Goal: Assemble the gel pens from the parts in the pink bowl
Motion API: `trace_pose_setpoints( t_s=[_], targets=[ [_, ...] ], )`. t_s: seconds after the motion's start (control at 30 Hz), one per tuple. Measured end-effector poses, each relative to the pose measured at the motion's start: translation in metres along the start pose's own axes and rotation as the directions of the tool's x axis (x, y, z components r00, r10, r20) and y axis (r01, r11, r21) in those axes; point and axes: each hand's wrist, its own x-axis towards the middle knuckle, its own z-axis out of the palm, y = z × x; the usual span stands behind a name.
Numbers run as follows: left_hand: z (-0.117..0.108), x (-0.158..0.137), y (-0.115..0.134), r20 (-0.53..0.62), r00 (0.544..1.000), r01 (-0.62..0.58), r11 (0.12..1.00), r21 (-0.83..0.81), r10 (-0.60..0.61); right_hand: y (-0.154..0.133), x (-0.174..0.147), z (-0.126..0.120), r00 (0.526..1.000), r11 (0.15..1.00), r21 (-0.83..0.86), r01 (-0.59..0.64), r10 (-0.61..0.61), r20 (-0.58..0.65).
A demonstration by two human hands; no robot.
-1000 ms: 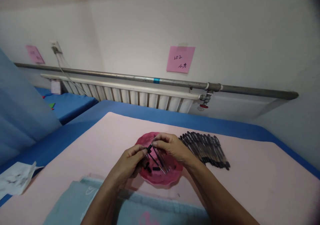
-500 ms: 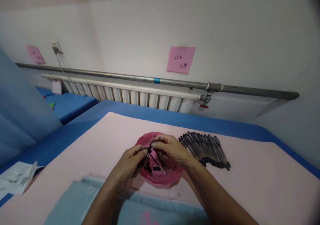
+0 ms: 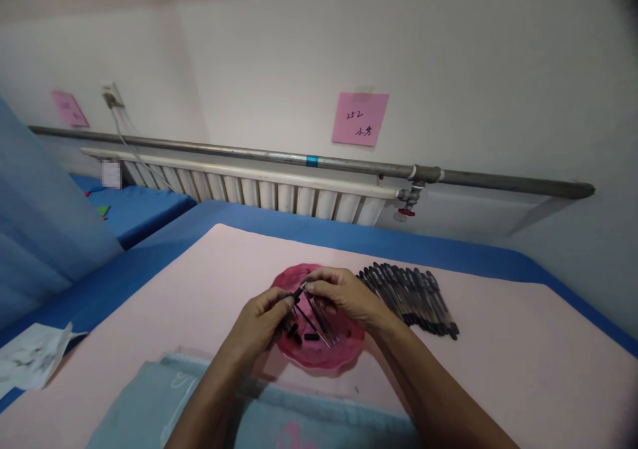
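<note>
Over a pink scalloped dish (image 3: 331,364), my left hand (image 3: 259,319) pinches a short black pen part (image 3: 298,293) between thumb and fingers. My right hand (image 3: 341,296) has its fingertips closed at the upper end of that part, where a small pale tip shows; I cannot tell whether the two pieces are joined. Thin pen refills (image 3: 319,327) lie in the dish below my hands, along with a black pen cap (image 3: 312,337) and other small black pieces (image 3: 294,333). Right of the dish, several black-capped pens (image 3: 409,296) lie side by side in a row.
The pink mat (image 3: 498,343) covers a blue padded table (image 3: 234,213). A folded blue-green cloth (image 3: 139,402) lies at the near edge. White paper (image 3: 34,359) lies at the left. Behind are a radiator (image 3: 269,193), a grey pipe (image 3: 498,182) and a red-handled valve (image 3: 406,211).
My right fingertips have shifted slightly up from the black part, and a pale tip now shows between my hands. The row of pens and the dish have stayed put.
</note>
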Motion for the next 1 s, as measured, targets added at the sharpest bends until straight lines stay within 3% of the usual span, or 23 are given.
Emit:
trace_pose_setpoints(
  t_s=[0.13, 0.3, 0.5, 0.63, 0.7, 0.73, 0.77, 0.83, 1.0],
  targets=[
    [0.0, 0.0, 0.0, -0.011, 1.0, -0.023, 1.0, 0.021, 0.023, 0.0, 0.0, 0.001, 0.998, 0.999, -0.005, 0.039, -0.039, -0.046],
    [0.001, -0.001, 0.001, -0.02, 0.999, -0.029, 0.999, 0.045, 0.03, 0.001, 0.0, 0.002, 0.998, 0.998, -0.013, 0.055, -0.055, 0.01],
    [0.004, -0.003, 0.0, -0.076, 0.95, -0.264, 0.911, 0.318, 0.302, 0.001, 0.001, 0.003, 0.994, 0.99, -0.114, 0.078, -0.086, -0.066],
    [0.002, -0.002, 0.0, -0.112, 0.947, -0.253, 0.915, 0.315, 0.301, 0.0, 0.004, -0.007, 0.975, 0.956, -0.274, 0.102, -0.15, -0.161],
    [0.0, 0.0, -0.001, -0.163, 0.951, -0.22, 0.944, 0.248, 0.264, 0.002, 0.006, -0.016, 0.931, 0.852, -0.517, 0.077, -0.248, -0.269],
    [0.0, 0.001, -0.001, -0.185, 0.954, -0.196, 0.959, 0.206, 0.235, 0.004, 0.008, -0.02, 0.908, 0.758, -0.651, 0.037, -0.298, -0.295],
    [-0.001, 0.001, -0.001, -0.198, 0.96, -0.168, 0.973, 0.16, 0.199, 0.007, 0.008, -0.023, 0.9, 0.641, -0.768, -0.007, -0.33, -0.284],
    [-0.001, 0.001, 0.0, -0.204, 0.971, -0.111, 0.992, 0.064, 0.122, 0.016, 0.009, -0.024, 0.916, 0.509, -0.86, -0.034, -0.328, -0.231],
    [0.0, -0.003, 0.006, -0.18, 0.983, -0.057, 0.976, -0.208, 0.019, 0.038, 0.008, -0.006, 0.951, 0.407, -0.913, -0.04, -0.266, -0.16]
  ],
)
